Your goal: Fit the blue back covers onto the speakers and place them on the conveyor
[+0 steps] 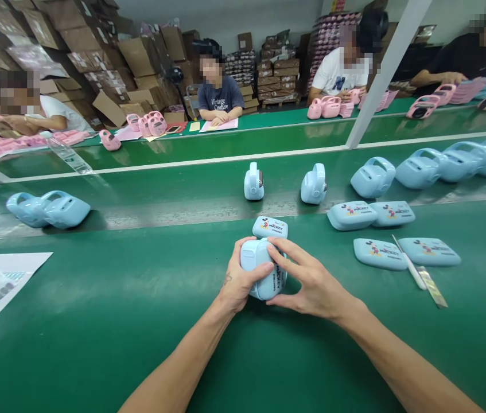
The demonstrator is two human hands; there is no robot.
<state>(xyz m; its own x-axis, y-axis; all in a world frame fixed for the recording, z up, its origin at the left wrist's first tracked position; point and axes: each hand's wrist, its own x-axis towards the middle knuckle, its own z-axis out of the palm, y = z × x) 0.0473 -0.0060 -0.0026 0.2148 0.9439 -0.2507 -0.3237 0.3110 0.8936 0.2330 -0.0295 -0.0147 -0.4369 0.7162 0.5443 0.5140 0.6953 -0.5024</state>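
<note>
Head view: both bare hands at mid-worktop, together on one light-blue unit (253, 275), which sits just above or on the green worktop (139, 327); cannot tell if it touches. Left hand (236, 282) curls round the unit's left side, thumb laid across its front. Right hand (318, 284) spans its right side, fingertips along the upper edge, thumb low, grip moderately wide. Print on the unit's right part runs sideways, partly hidden by fingers. Just beyond the hands, a printed panel (270, 227) lies flat, Mickey lettering facing up. To the right, two rear panels (352, 215) side by side; nearer, two front panels (380, 254), a white-handled tool (415, 272) with thin pointed tip set between them, and a shiny strip (432, 288) by its handle. Far left, a white sheet (6, 281). Past the worktop edge: two handled units (65, 209) at left, two upright units (253, 186) standing apart near centre, a row of blue units (420, 170) at right. Clear bottle (68, 154) lies farther back at left. Across the way, a seated person (221, 98) in a dark printed shirt, pink units (153, 124) on the bench, stacked cartons (148, 57) behind.
</note>
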